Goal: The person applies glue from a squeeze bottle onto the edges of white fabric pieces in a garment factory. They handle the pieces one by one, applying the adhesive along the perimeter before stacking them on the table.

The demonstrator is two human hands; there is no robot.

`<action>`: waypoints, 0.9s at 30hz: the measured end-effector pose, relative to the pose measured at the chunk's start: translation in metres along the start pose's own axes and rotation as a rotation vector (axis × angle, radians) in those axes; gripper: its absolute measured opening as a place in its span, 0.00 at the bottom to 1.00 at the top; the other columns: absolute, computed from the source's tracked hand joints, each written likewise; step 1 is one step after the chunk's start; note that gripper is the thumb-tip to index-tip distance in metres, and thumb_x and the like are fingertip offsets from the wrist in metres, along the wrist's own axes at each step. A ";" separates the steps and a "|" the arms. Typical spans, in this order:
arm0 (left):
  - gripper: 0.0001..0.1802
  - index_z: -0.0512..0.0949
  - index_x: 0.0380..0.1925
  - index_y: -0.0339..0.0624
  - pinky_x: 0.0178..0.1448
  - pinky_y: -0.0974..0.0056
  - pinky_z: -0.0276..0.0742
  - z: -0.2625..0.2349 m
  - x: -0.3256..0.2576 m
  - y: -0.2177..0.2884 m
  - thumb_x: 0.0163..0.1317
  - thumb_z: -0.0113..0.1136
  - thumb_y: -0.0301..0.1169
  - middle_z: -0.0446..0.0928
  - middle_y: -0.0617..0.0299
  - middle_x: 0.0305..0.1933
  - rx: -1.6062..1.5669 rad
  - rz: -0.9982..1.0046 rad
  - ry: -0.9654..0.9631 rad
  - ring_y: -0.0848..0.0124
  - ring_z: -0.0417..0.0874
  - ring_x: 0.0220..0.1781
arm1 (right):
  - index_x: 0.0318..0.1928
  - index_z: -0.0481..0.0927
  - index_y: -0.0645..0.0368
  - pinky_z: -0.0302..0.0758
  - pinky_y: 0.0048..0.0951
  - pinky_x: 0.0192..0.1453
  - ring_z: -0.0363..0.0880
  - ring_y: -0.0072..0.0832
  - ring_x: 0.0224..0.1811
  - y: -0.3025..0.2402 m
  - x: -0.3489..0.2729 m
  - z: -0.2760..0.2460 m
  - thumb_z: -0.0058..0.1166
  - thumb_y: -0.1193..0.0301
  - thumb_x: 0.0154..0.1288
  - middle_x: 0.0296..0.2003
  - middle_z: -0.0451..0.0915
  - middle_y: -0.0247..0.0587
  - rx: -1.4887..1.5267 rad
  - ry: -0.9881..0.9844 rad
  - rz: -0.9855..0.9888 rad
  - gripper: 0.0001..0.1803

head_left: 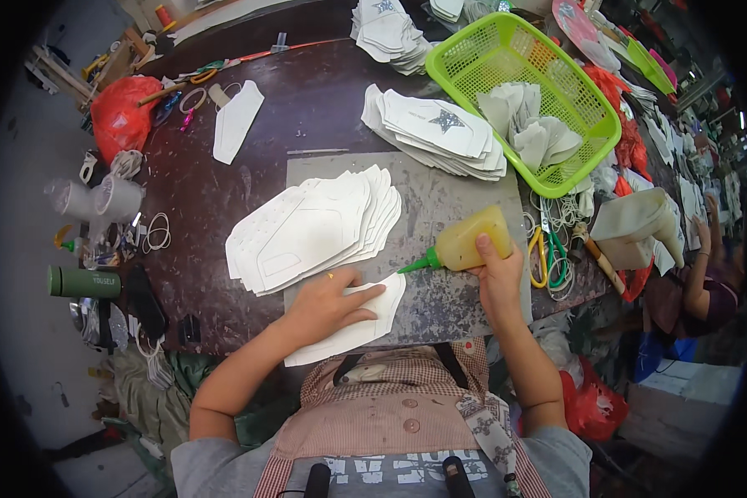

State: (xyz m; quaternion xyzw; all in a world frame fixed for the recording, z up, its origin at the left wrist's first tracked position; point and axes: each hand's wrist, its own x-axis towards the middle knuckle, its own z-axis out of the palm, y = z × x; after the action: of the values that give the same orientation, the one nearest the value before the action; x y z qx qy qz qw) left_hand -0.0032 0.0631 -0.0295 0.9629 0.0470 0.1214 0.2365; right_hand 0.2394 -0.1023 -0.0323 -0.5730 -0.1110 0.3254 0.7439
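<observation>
My right hand is wrapped round a squeeze glue bottle, yellowish with a green nozzle. The nozzle tip points left and meets the upper edge of a white shoe-upper piece at the table's near edge. Fingers stretched out, my left hand lies on that piece and presses it to the grey board. Just beyond it rests a fanned stack of white cut pieces with drawn outlines. Another stack, white with a glittery star, lies farther back to the right.
A green plastic basket holding white pieces stands at the back right. Yellow-handled scissors and cords lie beside the board. At left are a green flask, a dark phone and a red bag. Another person works far right.
</observation>
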 end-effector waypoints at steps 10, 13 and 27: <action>0.26 0.83 0.53 0.60 0.38 0.62 0.76 0.000 -0.001 0.000 0.51 0.71 0.46 0.75 0.61 0.41 -0.013 -0.027 0.008 0.64 0.80 0.40 | 0.53 0.75 0.65 0.83 0.26 0.40 0.82 0.25 0.40 0.004 -0.005 -0.007 0.67 0.64 0.64 0.42 0.80 0.38 -0.016 0.002 -0.049 0.24; 0.25 0.82 0.53 0.57 0.37 0.62 0.76 -0.001 -0.001 -0.001 0.55 0.69 0.46 0.74 0.61 0.41 -0.007 0.006 0.023 0.65 0.79 0.38 | 0.53 0.75 0.65 0.82 0.25 0.41 0.82 0.24 0.39 0.002 -0.015 -0.012 0.66 0.64 0.64 0.42 0.80 0.37 -0.068 0.012 -0.029 0.23; 0.24 0.81 0.54 0.56 0.40 0.60 0.77 -0.002 -0.003 0.000 0.57 0.66 0.47 0.74 0.60 0.44 -0.020 -0.003 0.006 0.63 0.80 0.39 | 0.52 0.76 0.65 0.78 0.23 0.39 0.79 0.22 0.39 0.015 -0.061 -0.012 0.65 0.67 0.65 0.41 0.79 0.36 -0.122 0.032 -0.044 0.21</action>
State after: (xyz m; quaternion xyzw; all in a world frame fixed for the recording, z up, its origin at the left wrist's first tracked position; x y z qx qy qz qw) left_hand -0.0061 0.0637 -0.0288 0.9600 0.0478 0.1244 0.2461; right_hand 0.1940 -0.1473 -0.0377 -0.6197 -0.1313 0.2926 0.7164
